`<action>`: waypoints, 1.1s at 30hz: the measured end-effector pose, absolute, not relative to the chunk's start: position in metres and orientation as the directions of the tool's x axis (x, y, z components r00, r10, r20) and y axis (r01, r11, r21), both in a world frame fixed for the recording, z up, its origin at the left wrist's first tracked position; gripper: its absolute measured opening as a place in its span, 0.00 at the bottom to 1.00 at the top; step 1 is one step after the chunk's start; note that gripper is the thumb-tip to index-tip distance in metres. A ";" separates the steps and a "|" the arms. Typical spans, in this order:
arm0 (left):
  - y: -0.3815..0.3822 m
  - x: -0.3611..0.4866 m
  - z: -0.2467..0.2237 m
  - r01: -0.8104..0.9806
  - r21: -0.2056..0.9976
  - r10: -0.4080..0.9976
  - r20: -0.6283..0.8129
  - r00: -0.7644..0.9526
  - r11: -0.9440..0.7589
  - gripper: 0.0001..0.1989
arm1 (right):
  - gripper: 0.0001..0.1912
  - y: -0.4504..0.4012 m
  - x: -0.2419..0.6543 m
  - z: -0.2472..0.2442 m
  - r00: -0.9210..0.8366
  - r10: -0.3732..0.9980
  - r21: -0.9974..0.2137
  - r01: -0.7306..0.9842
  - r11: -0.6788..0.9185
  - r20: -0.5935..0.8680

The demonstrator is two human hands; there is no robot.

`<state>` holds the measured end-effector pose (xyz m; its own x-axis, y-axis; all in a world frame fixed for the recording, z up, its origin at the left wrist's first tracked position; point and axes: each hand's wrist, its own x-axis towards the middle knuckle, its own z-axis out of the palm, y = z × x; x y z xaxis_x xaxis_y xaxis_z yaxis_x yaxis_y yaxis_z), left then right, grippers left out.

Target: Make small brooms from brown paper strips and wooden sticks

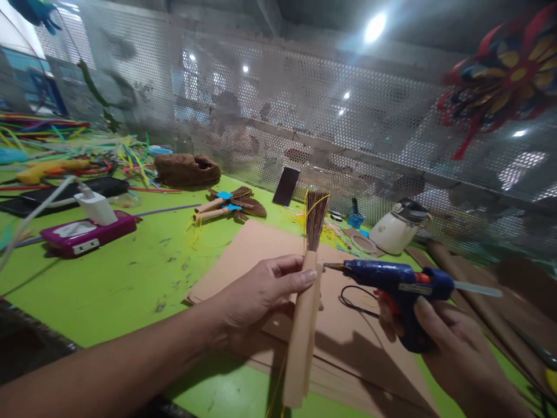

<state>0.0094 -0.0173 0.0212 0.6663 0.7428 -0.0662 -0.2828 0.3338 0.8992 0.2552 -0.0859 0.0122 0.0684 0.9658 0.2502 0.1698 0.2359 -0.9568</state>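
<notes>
My left hand (270, 290) is closed around a rolled tan paper handle (300, 354). A pleated brown paper bundle (316, 223) rises from its top, with yellow strands alongside. My right hand (448, 342) grips a blue hot glue gun (391, 278), one finger on its orange trigger. A clear glue stick (478, 288) sticks out of the gun's back. The nozzle points left, right beside the upper edge of the paper handle; whether it touches cannot be made out. Beneath both hands lies a stack of brown paper sheets (243, 255).
Paper fans (235, 203) with blue pieces lie behind the sheets. A purple power strip (89, 232) with a white plug stands left. Farther back are a brown lumpy object (187, 169), a dark phone (286, 186) and a white appliance (398, 226). Colourful strips (126, 151) heap at the far left.
</notes>
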 end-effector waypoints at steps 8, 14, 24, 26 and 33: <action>-0.017 0.010 0.022 -0.281 0.897 0.740 -0.071 0.668 0.340 0.15 | 0.16 -0.085 0.255 0.011 0.092 0.954 -0.954 0.123 0.275 0.287; -0.018 0.011 0.022 -0.289 0.888 0.730 -0.073 0.679 0.358 0.17 | 0.17 -0.083 0.257 0.010 0.076 0.958 -0.950 0.173 0.259 0.275; -0.016 0.010 0.022 -0.325 0.862 0.689 -0.038 0.724 0.389 0.16 | 0.15 -0.084 0.252 0.010 0.081 0.960 -0.959 0.111 0.260 0.269; -0.015 0.010 0.021 -0.323 0.864 0.681 -0.031 0.732 0.386 0.17 | 0.15 -0.084 0.252 0.011 0.076 0.960 -0.957 0.123 0.261 0.271; -0.017 0.009 0.021 -0.285 0.888 0.707 -0.062 0.705 0.361 0.16 | 0.18 -0.084 0.258 0.010 0.026 0.961 -0.946 0.187 0.264 0.274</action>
